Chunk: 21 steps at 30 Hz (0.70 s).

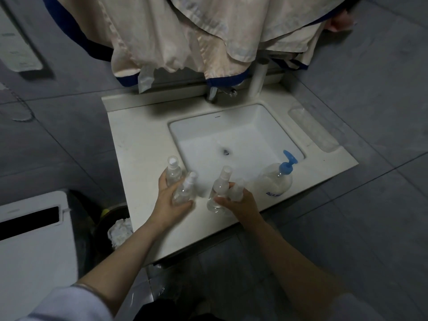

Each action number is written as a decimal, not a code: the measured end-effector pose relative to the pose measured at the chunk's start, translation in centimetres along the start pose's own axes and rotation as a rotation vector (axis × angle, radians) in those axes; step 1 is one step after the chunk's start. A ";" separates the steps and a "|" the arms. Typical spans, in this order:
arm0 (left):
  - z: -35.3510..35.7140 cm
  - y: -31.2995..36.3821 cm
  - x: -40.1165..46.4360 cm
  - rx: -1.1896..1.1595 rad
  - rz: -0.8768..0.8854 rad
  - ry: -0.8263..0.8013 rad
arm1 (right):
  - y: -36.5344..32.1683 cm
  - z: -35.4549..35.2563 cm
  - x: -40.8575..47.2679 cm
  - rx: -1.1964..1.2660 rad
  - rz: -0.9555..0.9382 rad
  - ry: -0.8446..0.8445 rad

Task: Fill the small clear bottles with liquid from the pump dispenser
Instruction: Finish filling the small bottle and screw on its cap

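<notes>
Several small clear spray bottles with white caps stand on the white counter [139,144] at the front rim of the sink. My left hand [170,200] grips two of them, one at the far left [173,173] and one beside it [185,189]. My right hand [238,202] grips two more, a taller one [220,188] and a blurred one [237,189] behind my fingers. The clear pump dispenser [276,180] with a blue pump head stands on the counter to the right of my right hand, apart from it.
The white sink basin [234,140] lies just behind the bottles, a tap [214,95] at its far edge. Beige cloths [185,35] hang over the back. A dark bin with white tissue [119,230] stands at lower left, next to a white appliance [34,239].
</notes>
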<state>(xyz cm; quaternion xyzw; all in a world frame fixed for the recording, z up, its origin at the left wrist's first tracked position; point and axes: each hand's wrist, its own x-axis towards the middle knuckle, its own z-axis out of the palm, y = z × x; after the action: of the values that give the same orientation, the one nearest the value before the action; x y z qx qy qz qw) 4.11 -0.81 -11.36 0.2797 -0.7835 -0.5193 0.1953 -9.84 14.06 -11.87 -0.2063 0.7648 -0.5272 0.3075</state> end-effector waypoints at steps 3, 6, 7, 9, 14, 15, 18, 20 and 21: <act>0.1 0.1 0.2 0.000 -0.025 0.018 | -0.3 0.1 0.3 0.069 0.030 0.034; 0.3 0.4 1.1 0.018 -0.022 0.020 | -1.2 0.2 0.9 0.131 0.024 0.077; 0.3 0.4 1.7 0.025 -0.013 0.017 | -1.6 0.2 1.3 0.159 0.019 0.094; 0.0 0.6 3.2 0.011 -0.010 0.006 | -3.0 0.0 2.0 0.212 0.011 0.119; -0.5 4.2 8.7 -0.035 0.105 -0.007 | -8.6 -1.5 4.1 0.183 -0.088 0.171; -0.4 5.4 9.8 -0.027 0.124 0.008 | -10.0 -1.9 4.4 0.194 -0.107 0.183; 0.8 9.6 13.2 -0.025 0.203 0.037 | -14.2 -4.6 5.4 0.282 -0.192 0.243; 2.0 12.3 15.0 -0.057 0.254 0.043 | -16.6 -7.0 5.5 0.343 -0.255 0.256; 3.1 13.8 15.8 -0.077 0.281 0.040 | -17.6 -8.8 5.7 0.363 -0.294 0.266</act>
<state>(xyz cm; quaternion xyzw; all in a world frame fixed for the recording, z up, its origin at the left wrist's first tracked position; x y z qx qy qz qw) -13.13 -4.60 0.46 0.1698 -0.7904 -0.5108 0.2926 -20.15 10.07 5.31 -0.1857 0.6533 -0.7172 0.1561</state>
